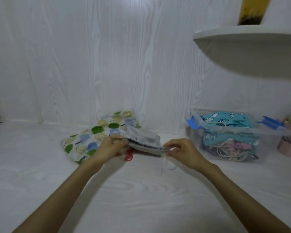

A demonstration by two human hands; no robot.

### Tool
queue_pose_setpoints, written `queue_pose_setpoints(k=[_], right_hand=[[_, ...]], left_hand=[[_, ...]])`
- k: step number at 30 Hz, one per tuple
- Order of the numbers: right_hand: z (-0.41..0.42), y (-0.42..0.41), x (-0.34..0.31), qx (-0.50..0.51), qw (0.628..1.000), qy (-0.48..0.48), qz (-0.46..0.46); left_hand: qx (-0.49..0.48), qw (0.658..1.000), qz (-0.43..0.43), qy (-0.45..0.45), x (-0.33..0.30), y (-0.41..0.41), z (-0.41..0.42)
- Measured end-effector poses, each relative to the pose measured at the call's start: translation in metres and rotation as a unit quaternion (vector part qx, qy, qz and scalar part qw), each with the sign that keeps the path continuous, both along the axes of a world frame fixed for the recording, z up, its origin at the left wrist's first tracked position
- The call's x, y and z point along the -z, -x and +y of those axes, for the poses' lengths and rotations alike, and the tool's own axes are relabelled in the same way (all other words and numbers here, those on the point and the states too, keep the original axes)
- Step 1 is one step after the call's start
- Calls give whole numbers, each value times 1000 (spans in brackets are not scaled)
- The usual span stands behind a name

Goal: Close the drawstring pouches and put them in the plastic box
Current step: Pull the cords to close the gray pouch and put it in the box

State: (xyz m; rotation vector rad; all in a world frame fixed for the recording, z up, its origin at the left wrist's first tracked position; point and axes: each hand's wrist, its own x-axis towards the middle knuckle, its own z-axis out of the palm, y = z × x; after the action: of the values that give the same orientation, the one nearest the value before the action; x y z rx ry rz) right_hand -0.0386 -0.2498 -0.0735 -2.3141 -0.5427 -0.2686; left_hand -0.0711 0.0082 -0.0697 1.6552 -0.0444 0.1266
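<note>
Just above the white floor (141,190) I hold a grey pouch (144,140) — my left hand (110,148) grips one end, my right hand (181,151) pinches the other. To the right stands the plastic box (225,137), pouches inside — a leaf-print pouch (97,133) lies behind my left hand.

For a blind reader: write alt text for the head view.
Both hands, left and right, pinch a grey pouch by its ends. A leaf-print pouch lies behind; the plastic box, right, holds pouches.
</note>
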Motion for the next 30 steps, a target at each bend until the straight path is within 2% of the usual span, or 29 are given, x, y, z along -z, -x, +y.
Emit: queue_pose_setpoints(k=[3,9,11,14,17,18,20,21,22,23,24,26,28,30], right_hand=[[-3,16,17,12,997,-24,72],[-15,24,29,99,991,-70,52],[-23,26,28,80,993,-50,76],[-34,33,24,7,982,-67,176],[-35,35,20,-14,963,-153,223],[-34,34,18,-29,948,-207,241],[-31,32,16,-65,874,-369,308],[-30,32,15,-71,840,-424,330],[-31,30,15,-63,826,-446,339],[-33,29,15,-38,843,-423,329],[-35,28,15,3,877,-373,304],[-41,28,18,99,935,-257,223],[-48,27,20,184,951,-205,139],[-56,26,22,246,948,-191,66]], left_hand=[[-11,994,-42,-100,15,13,4],[-7,988,-96,-121,30,32,1],[-38,982,-115,-146,34,31,4],[-81,979,-103,-158,33,31,7],[-120,984,-73,-113,33,30,11],[-118,989,-54,-71,32,30,10],[-84,993,3,87,31,30,9],[-62,983,23,170,31,29,9],[-47,970,38,235,31,28,12],[-40,961,48,271,31,26,16],[-39,954,62,291,31,24,20],[-62,953,87,285,33,19,30],[-127,964,88,217,33,20,37],[-213,968,73,110,33,21,43]])
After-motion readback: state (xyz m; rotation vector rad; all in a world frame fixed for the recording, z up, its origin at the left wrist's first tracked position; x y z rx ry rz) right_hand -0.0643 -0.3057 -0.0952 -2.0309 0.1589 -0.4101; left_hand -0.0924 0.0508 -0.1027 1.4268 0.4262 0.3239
